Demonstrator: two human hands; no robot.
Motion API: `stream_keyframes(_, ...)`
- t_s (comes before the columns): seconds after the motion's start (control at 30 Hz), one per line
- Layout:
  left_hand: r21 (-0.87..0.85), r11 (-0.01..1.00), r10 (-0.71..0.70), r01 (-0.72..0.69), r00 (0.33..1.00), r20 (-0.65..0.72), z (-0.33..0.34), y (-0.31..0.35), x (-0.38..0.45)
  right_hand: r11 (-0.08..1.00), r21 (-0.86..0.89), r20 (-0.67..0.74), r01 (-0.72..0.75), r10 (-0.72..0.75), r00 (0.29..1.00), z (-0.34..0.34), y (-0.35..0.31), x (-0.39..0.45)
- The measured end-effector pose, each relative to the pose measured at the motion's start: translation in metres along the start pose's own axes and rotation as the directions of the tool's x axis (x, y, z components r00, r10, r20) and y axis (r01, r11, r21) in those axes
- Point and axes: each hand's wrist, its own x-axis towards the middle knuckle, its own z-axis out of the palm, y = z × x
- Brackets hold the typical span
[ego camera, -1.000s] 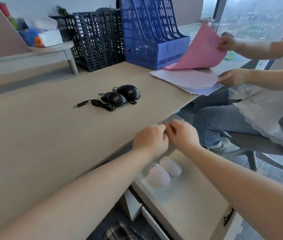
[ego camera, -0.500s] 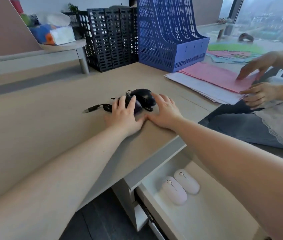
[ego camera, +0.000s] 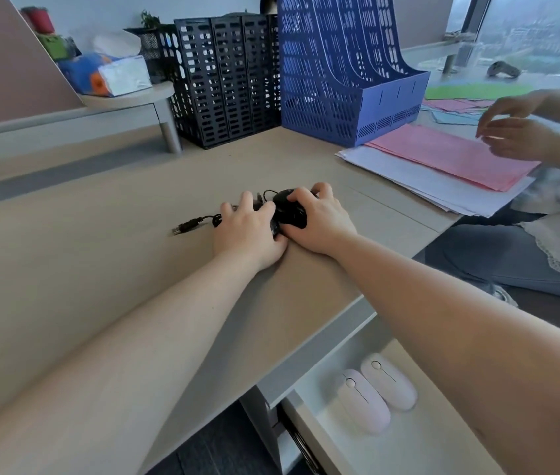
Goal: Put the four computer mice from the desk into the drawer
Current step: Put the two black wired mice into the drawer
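Note:
Two black wired mice sit side by side on the beige desk (ego camera: 100, 269). My right hand (ego camera: 319, 219) curls around the right black mouse (ego camera: 290, 209), which shows between my fingers. My left hand (ego camera: 249, 229) covers the left black mouse almost fully; its cable and USB plug (ego camera: 186, 226) trail out to the left. Below the desk edge the drawer (ego camera: 426, 450) stands pulled out, with two pale pink mice (ego camera: 362, 401) (ego camera: 390, 382) lying side by side in it.
A blue file rack (ego camera: 350, 73) and a black one (ego camera: 227, 80) stand at the back of the desk. Pink and white paper sheets (ego camera: 443, 166) lie at the right, where another seated person's hands (ego camera: 518, 132) hover. A tissue box (ego camera: 117, 75) rests on a shelf back left.
My hands rose from the drawer to the two black mice and have closed around them. The other person laid the pink sheet flat on the paper pile.

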Motion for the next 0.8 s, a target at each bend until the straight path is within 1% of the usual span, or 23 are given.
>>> stream_keyframes(0.13,0.005,1.000,-0.022,0.022,0.999,-0.032,-0.003,0.008,-0.012,0.998,-0.015,-0.076,-0.061,0.060,0.995,-0.001,-0.006,-0.007)
stream_keyframes(0.23,0.025,1.000,0.008,-0.006,0.998,-0.064,-0.002,0.010,-0.026,0.995,-0.060,-0.050,-0.081,0.078,0.996,-0.003,-0.009,-0.019)
stream_keyframes(0.33,0.045,0.997,0.072,-0.069,0.995,-0.063,-0.002,0.014,-0.042,0.988,-0.112,-0.002,-0.106,0.107,0.994,-0.011,-0.008,-0.037)
stream_keyframes(0.47,0.095,0.990,0.102,-0.104,0.995,0.017,-0.014,0.025,-0.067,0.973,-0.185,0.133,-0.140,0.166,0.977,-0.033,-0.006,-0.061)
stream_keyframes(0.53,0.121,0.980,0.151,-0.156,0.987,0.052,-0.020,0.035,-0.084,0.969,-0.196,0.170,-0.152,0.186,0.968,-0.046,-0.005,-0.076)
stream_keyframes(0.63,0.147,0.962,0.221,-0.232,0.971,0.087,-0.029,0.056,-0.112,0.970,-0.185,0.183,-0.156,0.190,0.965,-0.064,0.002,-0.105)
stream_keyframes(0.8,0.165,0.947,0.254,-0.275,0.957,0.141,-0.039,0.091,-0.149,0.975,-0.111,0.178,-0.193,0.210,0.961,-0.084,0.022,-0.152)
